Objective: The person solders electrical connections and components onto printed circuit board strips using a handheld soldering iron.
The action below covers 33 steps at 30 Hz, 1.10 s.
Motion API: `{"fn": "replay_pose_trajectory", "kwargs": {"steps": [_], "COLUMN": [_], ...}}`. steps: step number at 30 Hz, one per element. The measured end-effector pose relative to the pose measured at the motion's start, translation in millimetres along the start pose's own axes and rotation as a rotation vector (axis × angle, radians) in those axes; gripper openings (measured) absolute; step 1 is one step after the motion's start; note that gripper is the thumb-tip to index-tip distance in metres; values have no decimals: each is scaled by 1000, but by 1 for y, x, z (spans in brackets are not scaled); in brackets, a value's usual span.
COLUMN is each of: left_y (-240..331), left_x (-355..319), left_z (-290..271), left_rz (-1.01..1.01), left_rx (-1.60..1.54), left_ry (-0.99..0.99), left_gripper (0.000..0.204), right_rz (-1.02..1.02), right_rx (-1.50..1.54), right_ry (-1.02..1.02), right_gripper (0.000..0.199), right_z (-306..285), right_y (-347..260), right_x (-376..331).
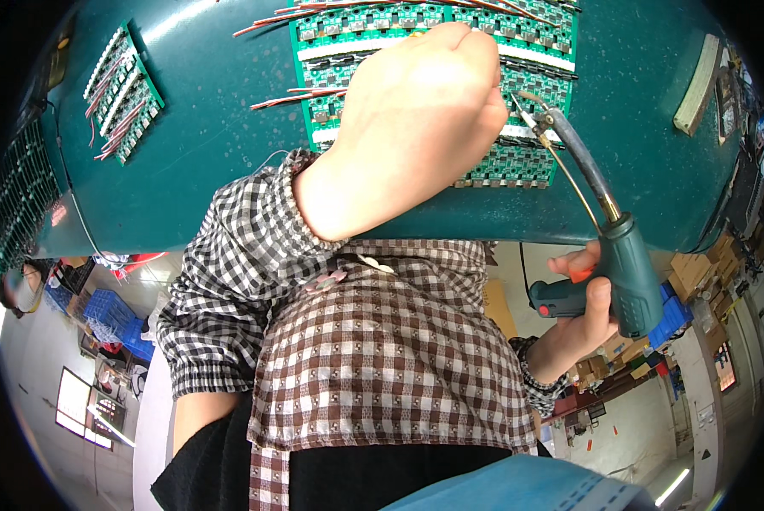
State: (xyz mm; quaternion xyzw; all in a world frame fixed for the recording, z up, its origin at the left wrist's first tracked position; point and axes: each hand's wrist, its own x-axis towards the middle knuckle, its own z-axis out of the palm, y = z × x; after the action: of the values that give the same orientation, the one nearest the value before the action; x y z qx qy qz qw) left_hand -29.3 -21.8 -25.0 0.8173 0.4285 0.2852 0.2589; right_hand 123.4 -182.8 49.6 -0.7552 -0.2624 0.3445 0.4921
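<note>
Nearest, a blue face mask (527,485) is curving across the bottom of the view, and a brown-and-white checked apron (382,349) is filling the space before the near edge of the tabletop (203,128). Just off that edge, toward its right end, the right hand (588,328) is wrapping its fingers around the grip of a green soldering gun (633,277). The gun's metal tube is reaching over the edge, its tip pointing at a green circuit-board panel (510,166), close beside the left hand (420,106). That hand is curling into a closed fist, back up, over the panel's middle (its fingertips are hiding, so I cannot tell what it is gripping) and is blocking much of the boards. Reddish and white wires (301,96) are sticking out from the panel's left side. Toward the tabletop's left edge, a smaller board panel (126,94) is lying with more wires, and a black cable (68,183) is running beyond it. Near the right edge, a pale curved strip (699,85) is lying. Past the tabletop, blue crates (109,315) are standing at left and cardboard boxes (693,272) at right.
</note>
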Motion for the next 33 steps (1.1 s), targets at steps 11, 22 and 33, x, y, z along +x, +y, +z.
{"fn": "replay_pose_trajectory", "kwargs": {"steps": [11,22,33], "left_y": [0,2,2], "left_x": [-2,0,-1], "left_z": [2,3,4], "left_rz": [-40,0,6], "left_rx": [11,5,4], "left_ry": [3,29,39], "left_gripper": [14,9,10], "right_rz": [-43,-25,5], "right_rx": [16,87,131], "right_ry": [-63,-75,-68], "right_gripper": [48,46,46], "right_z": [-2,-5,-4], "right_y": [3,6,5], "right_x": [3,4,4]}}
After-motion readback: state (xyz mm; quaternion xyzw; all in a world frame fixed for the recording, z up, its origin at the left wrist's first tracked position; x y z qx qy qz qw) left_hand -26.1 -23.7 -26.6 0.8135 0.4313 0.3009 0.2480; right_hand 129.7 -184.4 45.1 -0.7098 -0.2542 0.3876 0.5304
